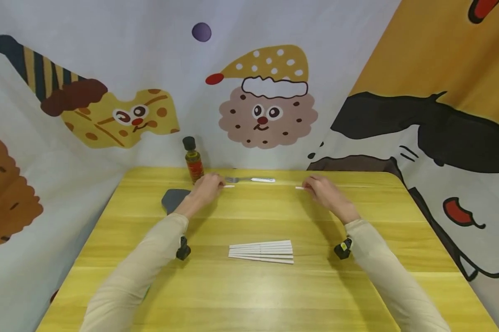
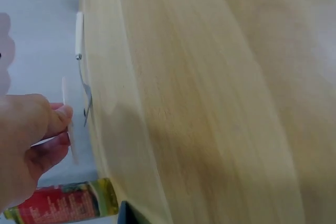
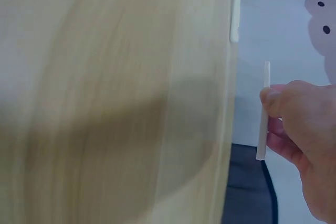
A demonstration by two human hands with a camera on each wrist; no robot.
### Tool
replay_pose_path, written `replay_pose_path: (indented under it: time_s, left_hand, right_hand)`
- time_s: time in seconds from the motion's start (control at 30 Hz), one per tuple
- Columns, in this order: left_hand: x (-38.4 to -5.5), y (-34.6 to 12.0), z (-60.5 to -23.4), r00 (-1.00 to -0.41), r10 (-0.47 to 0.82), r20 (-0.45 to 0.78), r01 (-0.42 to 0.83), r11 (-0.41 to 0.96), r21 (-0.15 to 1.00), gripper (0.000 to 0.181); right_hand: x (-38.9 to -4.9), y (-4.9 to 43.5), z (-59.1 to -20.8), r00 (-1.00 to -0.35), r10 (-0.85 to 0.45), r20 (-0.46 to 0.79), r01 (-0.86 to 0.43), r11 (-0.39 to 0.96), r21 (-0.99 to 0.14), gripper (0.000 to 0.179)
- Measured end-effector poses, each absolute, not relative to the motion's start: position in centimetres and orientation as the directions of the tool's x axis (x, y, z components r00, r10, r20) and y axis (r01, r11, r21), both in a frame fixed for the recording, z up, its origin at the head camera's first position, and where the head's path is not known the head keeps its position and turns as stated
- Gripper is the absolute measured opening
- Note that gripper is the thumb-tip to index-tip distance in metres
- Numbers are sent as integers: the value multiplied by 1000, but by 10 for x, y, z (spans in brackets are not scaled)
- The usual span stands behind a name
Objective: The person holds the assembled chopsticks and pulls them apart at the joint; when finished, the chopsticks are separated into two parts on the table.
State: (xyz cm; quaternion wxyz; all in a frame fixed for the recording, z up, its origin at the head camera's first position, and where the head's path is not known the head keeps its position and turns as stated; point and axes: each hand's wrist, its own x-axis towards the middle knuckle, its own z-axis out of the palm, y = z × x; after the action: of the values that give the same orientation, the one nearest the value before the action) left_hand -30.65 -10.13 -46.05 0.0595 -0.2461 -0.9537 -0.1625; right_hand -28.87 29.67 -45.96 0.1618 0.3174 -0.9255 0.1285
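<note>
My left hand (image 1: 205, 188) is over the far part of the table and pinches a short, thin white stick (image 2: 72, 142) between thumb and fingers. Across from it, on the right, my right hand (image 1: 325, 191) pinches another short white stick (image 3: 262, 135), which looks squared off at its lower end. A wide gap separates the two sticks. Between the hands, near the back edge, lies a fork (image 1: 263, 180) with a white handle. Nearer to me, several thin white sticks (image 1: 260, 251) lie side by side, slightly fanned out. What the sticks are made of, I cannot tell.
A bottle (image 1: 194, 166) with a black cap and red label stands just behind my left hand. A dark grey flat piece (image 1: 175, 199) lies partly under my left forearm. Behind the wooden table (image 1: 258, 295) hangs a printed cloth (image 1: 158, 37).
</note>
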Motion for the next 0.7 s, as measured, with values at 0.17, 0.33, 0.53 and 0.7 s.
replay_pose_path:
  time_s: [0.17,0.33,0.53,0.7]
  left_hand:
    - [-317,-100,-472,-898,426,107,438,849,297,13]
    - [-321,-100,-481,-920,385,72,388,871,302,11]
    - [-325,-98,-484,-919,388,68,391,876,282,11]
    - [-328,-96,-485,-920,385,80,390,871,298,11]
  right_hand:
    - [-307,281,-469,-816,-491,305,-556,810,-186,5]
    - [-318,272,-477,-877,-435,204,-476,846,-241,6]
    - [-325,268,-484,-893,-422,156,-449,858,-248,7]
    - [-328,264,-484,-900,-413,137,-435,859,-270,10]
